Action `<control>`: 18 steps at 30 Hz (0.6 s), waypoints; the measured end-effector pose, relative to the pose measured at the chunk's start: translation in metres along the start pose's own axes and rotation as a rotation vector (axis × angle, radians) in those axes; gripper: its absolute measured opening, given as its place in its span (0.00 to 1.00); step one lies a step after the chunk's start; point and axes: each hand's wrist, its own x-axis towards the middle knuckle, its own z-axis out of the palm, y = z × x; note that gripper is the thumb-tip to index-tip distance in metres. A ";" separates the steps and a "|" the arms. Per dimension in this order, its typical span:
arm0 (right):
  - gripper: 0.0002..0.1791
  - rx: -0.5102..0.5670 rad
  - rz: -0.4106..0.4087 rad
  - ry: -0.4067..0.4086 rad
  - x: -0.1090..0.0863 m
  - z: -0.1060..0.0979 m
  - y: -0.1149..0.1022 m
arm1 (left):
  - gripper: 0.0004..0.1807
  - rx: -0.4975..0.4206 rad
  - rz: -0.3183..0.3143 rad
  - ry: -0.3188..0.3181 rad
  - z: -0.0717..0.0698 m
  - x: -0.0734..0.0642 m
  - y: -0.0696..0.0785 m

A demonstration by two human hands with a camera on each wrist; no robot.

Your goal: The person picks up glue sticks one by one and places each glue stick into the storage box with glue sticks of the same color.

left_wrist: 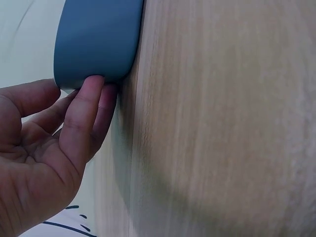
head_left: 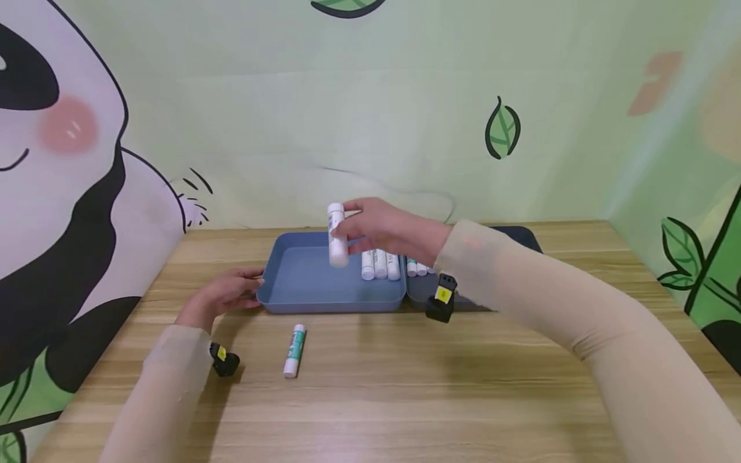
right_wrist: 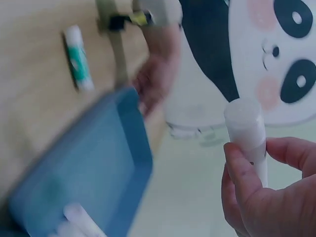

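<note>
My right hand (head_left: 373, 225) pinches a white glue stick (head_left: 337, 241) between thumb and fingers, nearly upright above the blue-grey tray (head_left: 312, 305). In the right wrist view the same glue stick (right_wrist: 245, 123) shows its white end above the fingertips. My left hand (head_left: 231, 292) is at the tray's left end. Up close, the left hand (left_wrist: 54, 143) has fairly straight fingers, their tips touching the outer wall of the tray (left_wrist: 98, 44). Several white glue sticks (head_left: 380, 264) lie side by side in the tray's right part.
A green-and-white glue stick (head_left: 294, 350) lies on the wooden table (head_left: 405, 399) in front of the tray. A darker tray (head_left: 512, 235) adjoins on the right, partly hidden by my right arm, with several glue sticks (head_left: 412, 267) inside. Behind the table stands a painted wall (head_left: 399, 116).
</note>
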 end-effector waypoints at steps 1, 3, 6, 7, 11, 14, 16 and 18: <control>0.37 -0.005 -0.006 0.011 0.002 -0.005 -0.004 | 0.33 0.002 -0.003 0.003 0.000 0.000 0.000; 0.38 -0.016 -0.010 0.036 0.005 -0.013 -0.012 | 0.33 0.008 -0.003 0.002 0.000 0.001 0.001; 0.38 -0.045 -0.007 0.082 0.012 -0.026 -0.019 | 0.33 0.006 -0.001 -0.003 0.001 0.001 0.002; 0.38 -0.057 -0.005 0.095 0.015 -0.029 -0.020 | 0.33 0.004 0.000 -0.006 0.001 0.002 0.002; 0.36 -0.062 -0.008 0.113 0.027 -0.040 -0.020 | 0.33 0.001 -0.005 -0.012 0.002 0.000 0.001; 0.36 -0.034 -0.006 0.098 0.039 -0.045 -0.016 | 0.33 0.007 -0.012 -0.011 0.001 -0.002 0.001; 0.37 -0.024 -0.002 0.086 0.048 -0.047 -0.011 | 0.33 0.008 -0.013 -0.009 0.000 -0.002 0.001; 0.37 -0.013 0.001 0.071 0.059 -0.048 -0.006 | 0.33 0.007 -0.016 -0.002 0.000 -0.002 0.002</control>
